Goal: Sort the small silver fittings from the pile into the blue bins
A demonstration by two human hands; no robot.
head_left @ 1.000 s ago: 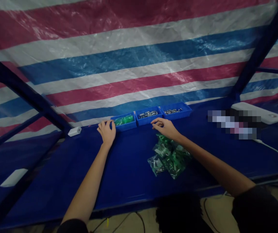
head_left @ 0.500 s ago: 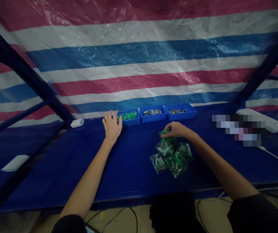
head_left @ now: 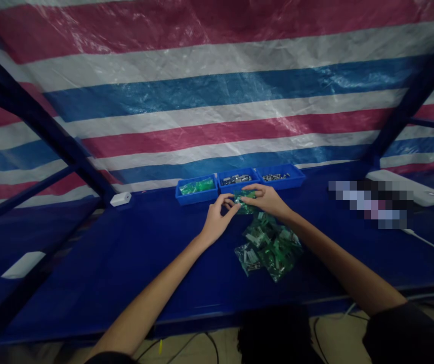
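Between my two hands is a small green-tinted plastic bag [head_left: 245, 203], in front of the middle bin. My left hand [head_left: 219, 218] pinches its left side with thumb and fingers. My right hand [head_left: 267, 201] grips its upper right edge. Just below my right hand lies a pile of similar clear-green bags [head_left: 273, 247] with metal parts inside. Behind stand three blue bins in a row: the left bin [head_left: 198, 198] with green bags, the middle bin [head_left: 240, 188] with metal pieces, the right bin [head_left: 291, 183] with small metal parts.
A white adapter [head_left: 120, 199] lies at the left rear of the blue table [head_left: 133, 263]. Another white object [head_left: 24, 265] is at the far left. A long white device [head_left: 406, 187] with a cable is at the right, beside a blurred-out patch. Striped sheeting [head_left: 217, 101] hangs behind.
My left hand has moved right, away from the left bin, and now grips the bag. My right hand has lifted the bag up and left from the pile.
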